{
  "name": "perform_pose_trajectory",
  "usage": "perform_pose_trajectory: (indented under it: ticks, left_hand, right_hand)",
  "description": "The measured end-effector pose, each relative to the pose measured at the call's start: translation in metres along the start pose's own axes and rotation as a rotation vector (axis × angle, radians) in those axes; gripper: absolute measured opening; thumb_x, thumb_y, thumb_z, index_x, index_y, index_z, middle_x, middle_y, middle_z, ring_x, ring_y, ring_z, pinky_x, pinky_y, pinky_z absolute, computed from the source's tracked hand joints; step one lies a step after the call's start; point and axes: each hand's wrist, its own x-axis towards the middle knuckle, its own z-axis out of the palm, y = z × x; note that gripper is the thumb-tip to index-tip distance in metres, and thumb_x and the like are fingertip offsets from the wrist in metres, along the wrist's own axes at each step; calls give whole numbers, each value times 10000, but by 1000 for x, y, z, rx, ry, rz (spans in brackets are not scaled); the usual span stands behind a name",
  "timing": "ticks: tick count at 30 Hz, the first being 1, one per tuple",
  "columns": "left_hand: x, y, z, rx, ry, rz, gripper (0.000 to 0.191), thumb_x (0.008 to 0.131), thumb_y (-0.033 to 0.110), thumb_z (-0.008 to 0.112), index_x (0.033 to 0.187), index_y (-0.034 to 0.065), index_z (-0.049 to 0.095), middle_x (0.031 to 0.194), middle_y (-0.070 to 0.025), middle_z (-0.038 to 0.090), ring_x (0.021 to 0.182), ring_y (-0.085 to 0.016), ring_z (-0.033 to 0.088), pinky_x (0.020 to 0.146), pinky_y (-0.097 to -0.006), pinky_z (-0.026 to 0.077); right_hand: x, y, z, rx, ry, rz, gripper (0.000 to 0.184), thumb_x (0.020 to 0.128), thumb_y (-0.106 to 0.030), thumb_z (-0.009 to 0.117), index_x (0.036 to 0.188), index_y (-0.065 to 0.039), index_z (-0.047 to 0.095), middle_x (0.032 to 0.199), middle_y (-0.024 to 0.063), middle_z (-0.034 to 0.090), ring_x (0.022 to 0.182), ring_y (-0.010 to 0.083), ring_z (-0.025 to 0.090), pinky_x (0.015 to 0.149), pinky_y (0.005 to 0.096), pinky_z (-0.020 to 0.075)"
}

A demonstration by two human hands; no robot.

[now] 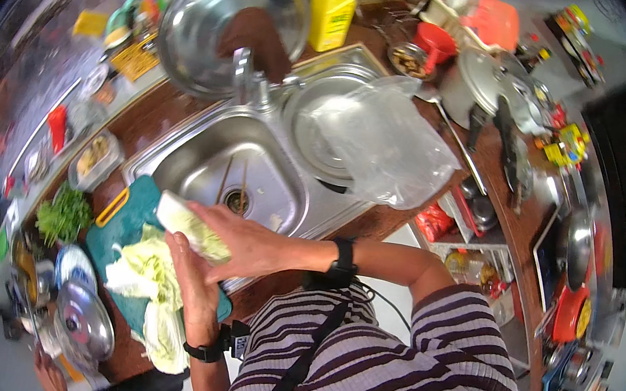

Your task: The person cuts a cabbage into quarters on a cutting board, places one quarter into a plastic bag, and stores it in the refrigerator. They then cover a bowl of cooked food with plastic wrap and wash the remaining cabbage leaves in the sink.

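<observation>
A piece of napa cabbage (196,233), white at the stem end and pale green at the leaves, is held in both hands. From above, my right hand (243,243) wraps it. Lower down, my left hand (194,281) supports it, with the thumb near the white end; some of its fingers are hidden. Below the hands lies a teal cutting board (138,204) with a yellow-rimmed handle. Loose cabbage leaves (149,268) are piled on that board, and another cabbage piece (164,336) rests at its near edge.
A steel sink (217,152) with chopsticks in it adjoins the board. Beyond it are a plastic bag (392,146) over a metal basin (311,123) and a large leaning lid (194,17). Green herbs (64,214) lie left. Another person's hand (51,375) shows lower left.
</observation>
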Motion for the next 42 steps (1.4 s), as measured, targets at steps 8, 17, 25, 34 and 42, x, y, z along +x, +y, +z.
perform_pose_trajectory:
  ticks: [8, 17, 25, 34, 42]
  left_hand:
    - [8, -29, 113, 218, -710, -167, 796, 827, 439, 606, 1421, 78, 218, 1313, -115, 405, 1162, -234, 463, 924, -379, 443]
    - [34, -151, 201, 1052, -757, 444, 653, 782, 271, 695, 1301, 3, 404, 1212, -178, 505, 1017, -273, 562, 818, -343, 466]
    - [226, -192, 242, 1243, -580, 380, 619, 803, 317, 627, 1204, -117, 444, 1175, -331, 478, 1031, -446, 511, 904, -425, 421]
    - [321, -291, 264, 1157, -675, -229, 663, 713, 155, 646, 1310, -1, 403, 1046, -196, 579, 811, -288, 633, 675, -346, 518]
    - [283, -216, 284, 1151, -937, 77, 212, 659, -19, 648, 863, -26, 592, 906, -118, 563, 647, -236, 596, 546, -317, 474]
  right_hand:
    - [-157, 35, -121, 953, 523, 248, 878, 650, 19, 670, 1397, -9, 211, 1277, 181, 454, 1138, 285, 505, 936, 435, 458]
    - [-324, 13, -176, 1174, 984, 28, 903, 596, -108, 618, 1401, -53, 211, 1300, 323, 359, 1095, 525, 469, 802, 593, 512]
    - [-355, 32, -191, 1248, 1043, 46, 952, 524, -80, 618, 1396, -65, 235, 1268, 331, 376, 1081, 550, 463, 780, 630, 500]
    - [-364, 58, -221, 1356, 1013, 98, 994, 479, -30, 595, 1400, -59, 224, 1254, 341, 391, 1053, 567, 473, 779, 691, 454]
    - [-340, 75, -258, 1307, 907, 174, 986, 484, -32, 616, 1387, -7, 221, 1235, 343, 411, 1048, 535, 501, 789, 621, 495]
